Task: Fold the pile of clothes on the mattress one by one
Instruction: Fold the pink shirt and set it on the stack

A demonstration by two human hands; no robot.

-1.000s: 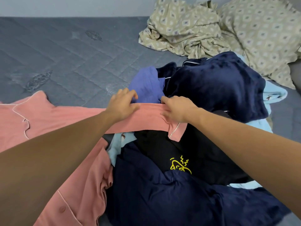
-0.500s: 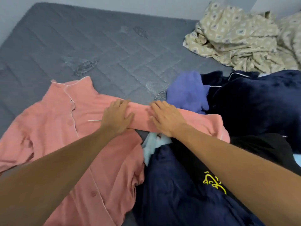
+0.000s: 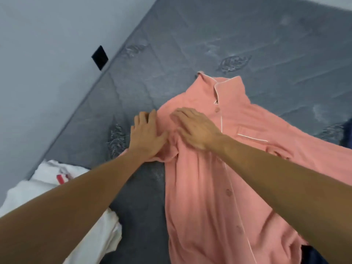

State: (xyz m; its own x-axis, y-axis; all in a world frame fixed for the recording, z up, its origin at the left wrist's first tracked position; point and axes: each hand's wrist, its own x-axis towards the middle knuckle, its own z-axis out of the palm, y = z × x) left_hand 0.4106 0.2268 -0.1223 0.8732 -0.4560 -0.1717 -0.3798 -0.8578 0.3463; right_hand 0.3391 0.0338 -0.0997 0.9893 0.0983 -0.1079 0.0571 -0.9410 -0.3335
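Grey quilted mattress fills most of my view, running from 6 o'clock up to 1 o'clock, stitched diamond pattern with a few embroidered patches. Pale grey-blue wall takes the 9 to 11 o'clock side, with a small black square on it just above the mattress edge. Pink button-up shirt lies front-up on the mattress, centre to 4 o'clock, collar toward 12, white piping along the placket and pocket, one sleeve stretching off to 3 o'clock. White cloth with a red tag is bunched at 7 to 8 o'clock, beside the shirt but apart from it. Bit of dark navy fabric pokes out at 5 o'clock under the shirt hem. My left hand is flat, fingers straight and together, pressing the bunched near sleeve at the shirt's 9 o'clock edge. My right hand is spread flat, palm down, on the shirt's chest just beside the left; slightly motion-blurred. Neither hand is curled round anything.
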